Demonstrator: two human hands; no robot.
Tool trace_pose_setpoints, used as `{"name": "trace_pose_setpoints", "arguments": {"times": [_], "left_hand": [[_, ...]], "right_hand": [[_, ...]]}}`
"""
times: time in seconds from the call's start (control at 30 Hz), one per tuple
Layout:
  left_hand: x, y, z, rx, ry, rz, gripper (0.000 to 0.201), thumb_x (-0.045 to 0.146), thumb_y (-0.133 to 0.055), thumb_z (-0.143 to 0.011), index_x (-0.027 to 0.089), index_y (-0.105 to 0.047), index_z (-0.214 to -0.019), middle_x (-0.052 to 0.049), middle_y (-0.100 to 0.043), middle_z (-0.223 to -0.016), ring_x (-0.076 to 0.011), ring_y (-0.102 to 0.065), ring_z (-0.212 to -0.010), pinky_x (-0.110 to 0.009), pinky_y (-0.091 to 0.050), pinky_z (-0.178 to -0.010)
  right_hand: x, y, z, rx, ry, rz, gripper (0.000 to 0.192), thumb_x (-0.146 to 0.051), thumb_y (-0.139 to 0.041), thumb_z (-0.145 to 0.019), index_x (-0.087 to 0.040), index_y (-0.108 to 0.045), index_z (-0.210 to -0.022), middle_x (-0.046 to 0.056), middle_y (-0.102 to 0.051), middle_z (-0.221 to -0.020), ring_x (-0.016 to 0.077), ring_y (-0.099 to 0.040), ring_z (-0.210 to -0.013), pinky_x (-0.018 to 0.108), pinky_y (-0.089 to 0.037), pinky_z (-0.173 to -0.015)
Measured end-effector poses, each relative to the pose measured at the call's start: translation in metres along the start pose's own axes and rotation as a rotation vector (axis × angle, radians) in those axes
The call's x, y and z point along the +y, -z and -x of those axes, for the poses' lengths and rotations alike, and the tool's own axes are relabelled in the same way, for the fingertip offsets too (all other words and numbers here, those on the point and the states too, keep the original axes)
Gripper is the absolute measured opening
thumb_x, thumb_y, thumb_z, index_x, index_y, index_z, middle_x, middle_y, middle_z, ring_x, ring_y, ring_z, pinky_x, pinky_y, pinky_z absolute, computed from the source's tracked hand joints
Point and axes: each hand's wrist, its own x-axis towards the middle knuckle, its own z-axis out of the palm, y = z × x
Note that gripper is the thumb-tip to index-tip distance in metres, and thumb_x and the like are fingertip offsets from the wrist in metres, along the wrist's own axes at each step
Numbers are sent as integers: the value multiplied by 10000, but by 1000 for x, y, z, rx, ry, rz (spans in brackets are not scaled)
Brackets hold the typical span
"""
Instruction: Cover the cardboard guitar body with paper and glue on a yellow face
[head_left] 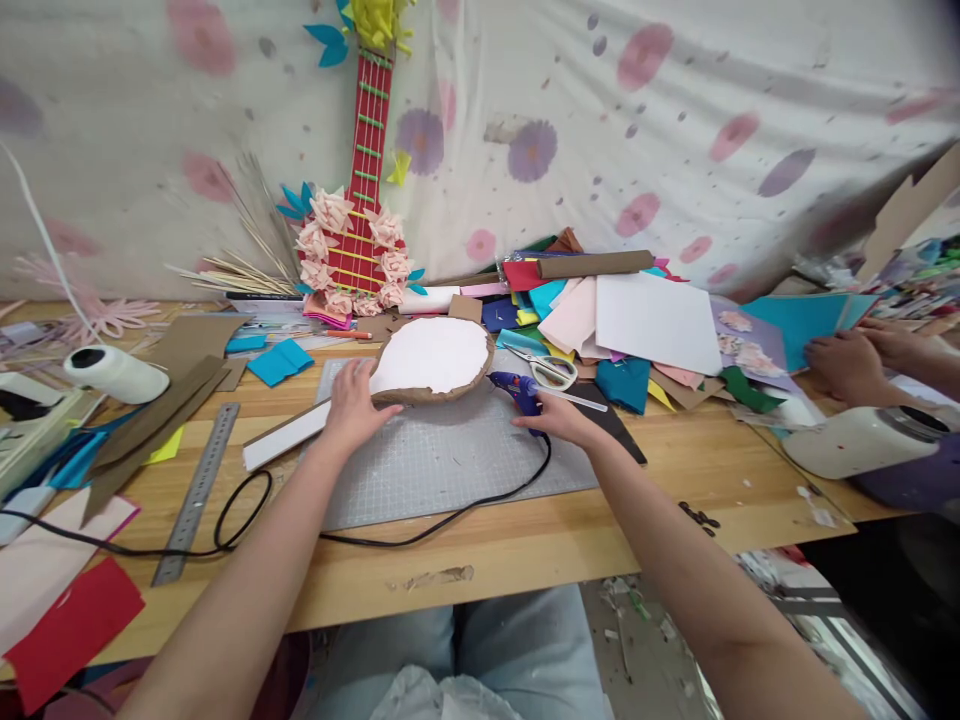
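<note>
A white-faced, guitar-shaped piece with a brown paper edge (435, 355) lies on the grey cutting mat (442, 460), its narrow neck pointing to the lower left. My left hand (354, 405) straddles the spot where neck meets body, thumb on the near side and fingers on the far side. In my right hand (561, 415) is a blue hot glue gun (511, 384), held at its handle with the nozzle toward the rounded body. A clear glue stick (589, 402) sticks out of its back. White-handled scissors (553, 372) lie just behind the gun.
A finished red paper guitar (364, 230) with pink flowers leans against the curtain. A metal ruler (196, 490), brown paper strips (154, 415) and a black cord (427, 540) lie to the left. Coloured sheets pile up behind. Another person's hands (847, 365) hold blue paper at right.
</note>
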Motion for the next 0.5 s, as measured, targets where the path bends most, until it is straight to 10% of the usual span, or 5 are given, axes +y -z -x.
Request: {"name": "trace_pose_setpoints", "arguments": {"times": [0.13, 0.33, 0.5], "left_hand": [[-30, 24, -8, -316, 256, -39, 860, 383, -712, -640, 145, -279, -1343, -184, -550, -1213, -344, -515, -1124, -451, -428, -889], [-51, 63, -15, -137, 350, -156, 762, 362, -703, -669, 168, -343, -1312, -113, -604, -1158, -346, -536, -1088, -460, -435, -868], [-63, 72, -14, -50, 438, -209, 706, 413, -675, -684, 148, -387, -1273, -129, -598, -1151, -362, -528, -1082, -493, -428, -865]], "right_hand": [[12, 45, 3, -193, 50, -72, 563, -416, -729, -596, -218, -594, -1106, 58, -652, -1045, 213, -605, -944, 293, -473, -798], [1, 108, -8, -125, -82, 31, 290, -392, -660, -685, -170, -646, -870, 83, -673, -896, 194, -605, -816, 274, -466, -695], [-34, 113, -46, -127, 5, 77, 251, -373, -616, -740, -159, -628, -870, 96, -659, -863, 159, -581, -716, 253, -442, -605]]}}
